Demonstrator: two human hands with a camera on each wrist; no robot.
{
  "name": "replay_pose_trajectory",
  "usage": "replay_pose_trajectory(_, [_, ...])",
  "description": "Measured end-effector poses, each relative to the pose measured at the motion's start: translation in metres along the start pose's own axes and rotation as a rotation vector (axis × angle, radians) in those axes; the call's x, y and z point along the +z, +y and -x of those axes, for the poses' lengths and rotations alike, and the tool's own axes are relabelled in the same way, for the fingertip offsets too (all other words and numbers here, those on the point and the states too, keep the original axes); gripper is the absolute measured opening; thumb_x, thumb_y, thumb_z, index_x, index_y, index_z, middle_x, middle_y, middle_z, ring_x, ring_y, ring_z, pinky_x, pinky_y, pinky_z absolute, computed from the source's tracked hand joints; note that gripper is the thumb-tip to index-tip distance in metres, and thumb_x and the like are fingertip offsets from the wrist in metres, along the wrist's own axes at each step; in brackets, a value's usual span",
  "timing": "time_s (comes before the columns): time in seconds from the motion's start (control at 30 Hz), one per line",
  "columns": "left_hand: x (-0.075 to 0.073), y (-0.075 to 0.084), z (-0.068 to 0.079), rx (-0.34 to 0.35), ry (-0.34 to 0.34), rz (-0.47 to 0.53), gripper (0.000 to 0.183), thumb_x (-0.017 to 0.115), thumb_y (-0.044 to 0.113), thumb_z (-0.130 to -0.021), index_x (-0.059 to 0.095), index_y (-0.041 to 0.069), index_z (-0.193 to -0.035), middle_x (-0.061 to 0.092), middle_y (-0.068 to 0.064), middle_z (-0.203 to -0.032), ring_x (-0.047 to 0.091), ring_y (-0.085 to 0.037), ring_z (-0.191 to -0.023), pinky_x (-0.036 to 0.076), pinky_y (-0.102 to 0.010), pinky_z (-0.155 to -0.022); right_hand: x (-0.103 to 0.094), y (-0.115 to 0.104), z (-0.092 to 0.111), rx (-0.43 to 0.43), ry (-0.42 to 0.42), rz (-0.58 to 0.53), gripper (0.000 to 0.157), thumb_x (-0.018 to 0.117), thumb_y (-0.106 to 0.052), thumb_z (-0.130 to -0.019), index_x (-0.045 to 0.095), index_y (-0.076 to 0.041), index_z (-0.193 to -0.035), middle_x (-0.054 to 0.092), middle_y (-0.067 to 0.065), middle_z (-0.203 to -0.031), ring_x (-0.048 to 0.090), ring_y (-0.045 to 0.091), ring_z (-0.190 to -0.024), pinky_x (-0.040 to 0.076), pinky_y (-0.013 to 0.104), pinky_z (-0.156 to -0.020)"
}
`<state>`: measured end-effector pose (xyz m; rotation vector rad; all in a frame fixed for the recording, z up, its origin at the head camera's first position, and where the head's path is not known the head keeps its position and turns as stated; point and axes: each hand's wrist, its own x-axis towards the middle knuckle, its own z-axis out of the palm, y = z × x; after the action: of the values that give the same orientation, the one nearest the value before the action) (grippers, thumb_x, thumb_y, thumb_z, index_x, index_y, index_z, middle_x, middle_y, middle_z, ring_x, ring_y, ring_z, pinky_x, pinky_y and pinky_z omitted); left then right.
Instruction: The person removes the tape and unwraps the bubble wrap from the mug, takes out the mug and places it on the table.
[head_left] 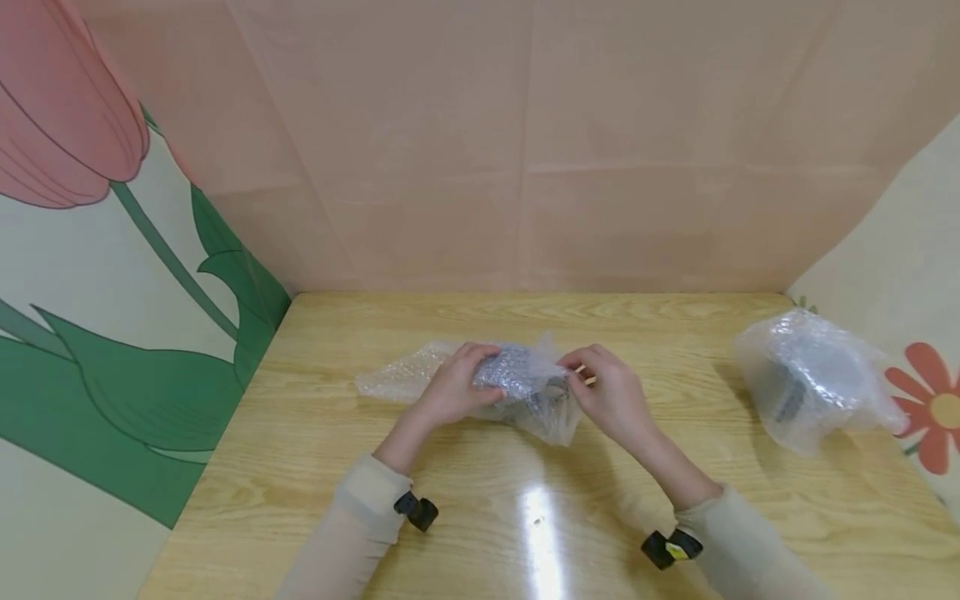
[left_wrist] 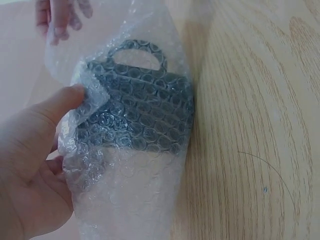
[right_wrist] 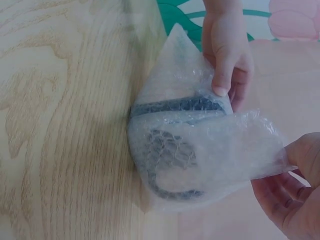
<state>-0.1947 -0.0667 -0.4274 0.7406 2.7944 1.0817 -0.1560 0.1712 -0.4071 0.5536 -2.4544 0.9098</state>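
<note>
A dark, mug-shaped object with a loop handle shows through clear bubble wrap near the middle of the table. My left hand grips the wrapped body, thumb on the near side and fingers over the top. At the other end, my right hand pinches a loose edge of the wrap between thumb and fingers. In the right wrist view, that flap stretches from the bundle to the right hand. The wrap's other end tapers to a point beyond the left hand.
A second bubble-wrapped bundle, with something dark inside, lies at the table's right edge. The wooden table meets a pink backdrop behind and flower-printed panels at both sides. Small black cameras sit on both wrists.
</note>
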Motion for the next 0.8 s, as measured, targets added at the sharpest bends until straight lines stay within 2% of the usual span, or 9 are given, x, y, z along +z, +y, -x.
replay_pose_trajectory(0.33, [0.001, 0.004, 0.0, -0.013, 0.005, 0.01, 0.065, 0.072, 0.032, -0.079, 0.044, 0.011, -0.134, 0.046, -0.006, -0.134, 0.048, -0.024, -0.118, 0.041, -0.041, -0.1, -0.016, 0.013, 0.003, 0.087, 0.044, 0.003, 0.013, 0.065, 0.005, -0.077, 0.066, -0.003, -0.087, 0.065, 0.009, -0.084, 0.063, 0.022, -0.068, 0.055, 0.033, -0.057])
replay_pose_trajectory(0.5, [0.002, 0.004, -0.001, -0.019, 0.013, 0.001, 0.066, 0.072, 0.033, -0.079, 0.044, 0.011, -0.135, 0.046, -0.005, -0.134, 0.048, -0.023, -0.119, 0.041, -0.039, -0.1, -0.024, 0.022, 0.006, 0.145, 0.054, 0.015, 0.007, 0.066, 0.0, -0.08, 0.065, -0.004, -0.086, 0.066, 0.009, -0.084, 0.063, 0.022, -0.068, 0.053, 0.026, -0.055])
replay_pose_trajectory(0.7, [0.004, 0.004, -0.003, -0.033, 0.014, -0.013, 0.066, 0.071, 0.035, -0.079, 0.044, 0.013, -0.135, 0.046, -0.004, -0.134, 0.047, -0.022, -0.121, 0.04, -0.039, -0.101, -0.033, 0.036, 0.012, 0.248, 0.023, -0.02, 0.006, 0.063, -0.005, -0.084, 0.063, -0.003, -0.09, 0.064, 0.013, -0.084, 0.062, 0.025, -0.069, 0.049, 0.019, -0.048])
replay_pose_trajectory(0.8, [0.005, 0.004, -0.003, -0.039, 0.014, -0.015, 0.066, 0.071, 0.036, -0.08, 0.043, 0.014, -0.136, 0.045, -0.004, -0.135, 0.047, -0.023, -0.121, 0.04, -0.04, -0.101, -0.036, 0.042, 0.015, 0.303, 0.013, -0.054, 0.008, 0.061, -0.007, -0.086, 0.062, -0.002, -0.092, 0.063, 0.014, -0.085, 0.061, 0.019, -0.067, 0.05, 0.018, -0.046])
